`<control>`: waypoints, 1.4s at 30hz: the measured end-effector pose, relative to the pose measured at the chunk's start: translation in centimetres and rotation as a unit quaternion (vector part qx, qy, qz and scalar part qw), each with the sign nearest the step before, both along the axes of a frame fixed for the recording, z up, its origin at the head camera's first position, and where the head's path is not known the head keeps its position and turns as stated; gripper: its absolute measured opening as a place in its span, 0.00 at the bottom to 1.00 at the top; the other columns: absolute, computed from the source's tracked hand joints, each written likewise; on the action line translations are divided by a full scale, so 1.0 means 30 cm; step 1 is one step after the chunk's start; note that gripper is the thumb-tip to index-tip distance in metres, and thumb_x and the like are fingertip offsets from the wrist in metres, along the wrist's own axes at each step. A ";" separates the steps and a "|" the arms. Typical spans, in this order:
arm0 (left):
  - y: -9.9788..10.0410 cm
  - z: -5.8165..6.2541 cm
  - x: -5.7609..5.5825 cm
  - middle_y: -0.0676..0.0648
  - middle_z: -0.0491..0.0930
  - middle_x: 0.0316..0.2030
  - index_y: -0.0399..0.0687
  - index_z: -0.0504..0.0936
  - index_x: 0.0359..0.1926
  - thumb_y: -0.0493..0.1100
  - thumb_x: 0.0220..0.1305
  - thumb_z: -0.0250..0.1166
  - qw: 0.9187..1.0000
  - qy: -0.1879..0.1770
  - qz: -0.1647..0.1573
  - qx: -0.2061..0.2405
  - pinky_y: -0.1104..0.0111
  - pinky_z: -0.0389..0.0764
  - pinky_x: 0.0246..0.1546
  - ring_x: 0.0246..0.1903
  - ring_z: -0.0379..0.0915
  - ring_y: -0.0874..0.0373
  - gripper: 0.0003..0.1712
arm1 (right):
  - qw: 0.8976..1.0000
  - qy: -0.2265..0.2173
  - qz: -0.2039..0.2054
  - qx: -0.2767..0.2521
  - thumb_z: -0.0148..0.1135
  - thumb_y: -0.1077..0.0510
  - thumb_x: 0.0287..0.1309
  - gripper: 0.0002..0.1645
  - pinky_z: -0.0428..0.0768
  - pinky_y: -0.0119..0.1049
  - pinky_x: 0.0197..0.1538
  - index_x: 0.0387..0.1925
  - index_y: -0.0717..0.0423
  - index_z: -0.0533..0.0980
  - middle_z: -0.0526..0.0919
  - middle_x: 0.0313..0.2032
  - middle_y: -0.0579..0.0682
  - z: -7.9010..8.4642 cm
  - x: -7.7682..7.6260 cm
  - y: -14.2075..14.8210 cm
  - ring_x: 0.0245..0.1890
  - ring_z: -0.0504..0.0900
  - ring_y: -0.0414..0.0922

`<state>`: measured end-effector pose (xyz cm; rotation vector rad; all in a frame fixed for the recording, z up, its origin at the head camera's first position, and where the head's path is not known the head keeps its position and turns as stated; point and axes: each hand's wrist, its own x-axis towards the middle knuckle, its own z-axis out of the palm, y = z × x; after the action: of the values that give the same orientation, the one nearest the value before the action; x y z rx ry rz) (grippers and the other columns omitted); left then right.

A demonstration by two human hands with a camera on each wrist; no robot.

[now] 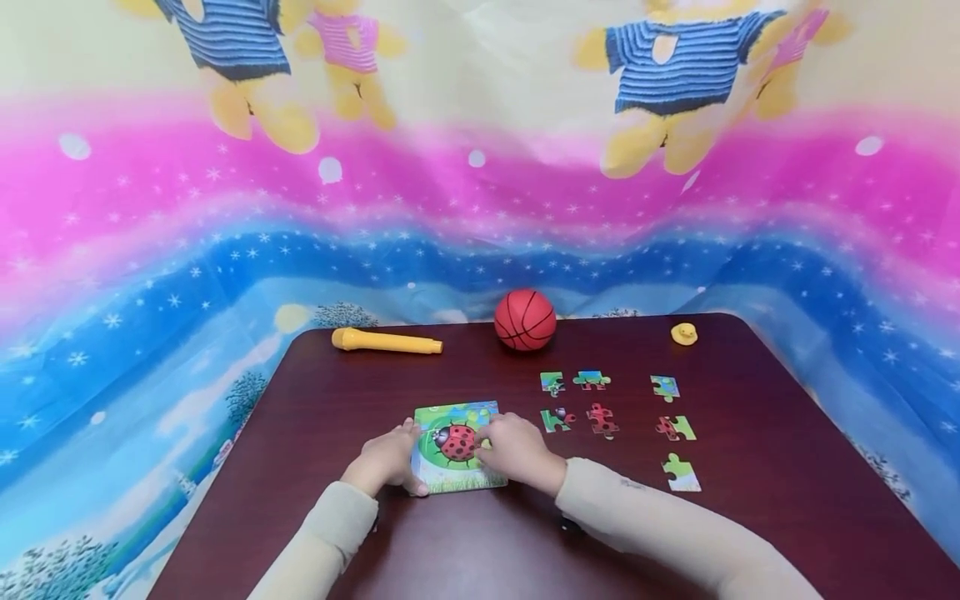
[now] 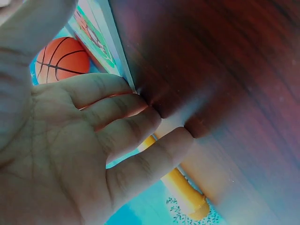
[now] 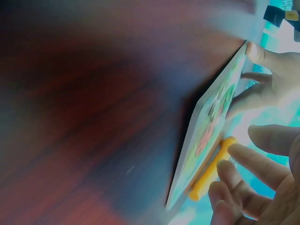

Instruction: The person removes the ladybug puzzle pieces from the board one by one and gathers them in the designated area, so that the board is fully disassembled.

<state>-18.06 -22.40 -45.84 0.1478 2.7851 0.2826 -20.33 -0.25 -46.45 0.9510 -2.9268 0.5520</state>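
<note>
A square puzzle board with a red spotted ladybug on green lies flat on the table in the head view. At its left edge rests my left hand, thumb by the near corner. The left wrist view shows this hand's fingers extended, tips down at the tabletop and board edge. My right hand reaches over the board's right part. Its fingers bend loosely above the picture in the right wrist view, with nothing visible between them. Several loose jigsaw pieces lie to the right of the board.
Along the back of the dark red-brown table are a yellow toy microphone, a red basketball and a small yellow duck. A patterned cloth hangs behind the table and down its sides.
</note>
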 end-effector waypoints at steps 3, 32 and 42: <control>0.012 0.000 -0.002 0.38 0.54 0.70 0.40 0.60 0.69 0.58 0.32 0.79 1.000 0.000 -0.003 -0.003 0.47 0.66 0.57 0.68 0.53 0.45 0.63 | 0.999 -0.025 -0.015 0.029 0.68 0.46 0.50 0.10 0.66 0.34 0.18 0.31 0.46 0.84 0.76 0.26 0.43 -0.013 -0.007 -0.048 0.27 0.71 0.41; 0.018 -0.001 -0.008 0.39 0.57 0.69 0.40 0.63 0.68 0.57 0.51 0.70 1.000 0.009 0.002 -0.017 0.52 0.67 0.59 0.67 0.57 0.46 0.48 | 0.996 0.018 0.036 0.079 0.78 0.45 0.33 0.19 0.68 0.39 0.33 0.25 0.46 0.77 0.74 0.27 0.42 -0.035 0.007 -0.099 0.30 0.71 0.44; 0.021 0.004 -0.007 0.39 0.59 0.68 0.42 0.65 0.67 0.57 0.50 0.71 0.999 0.010 0.003 -0.035 0.53 0.69 0.57 0.66 0.58 0.46 0.47 | 0.996 -0.086 0.018 -0.031 0.75 0.56 0.40 0.15 0.68 0.32 0.28 0.23 0.47 0.73 0.71 0.18 0.36 -0.026 -0.019 -0.096 0.21 0.69 0.37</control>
<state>-18.27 -21.78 -45.71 0.1251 2.8122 0.1848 -20.90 -3.13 -47.24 0.9988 -3.0249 0.7597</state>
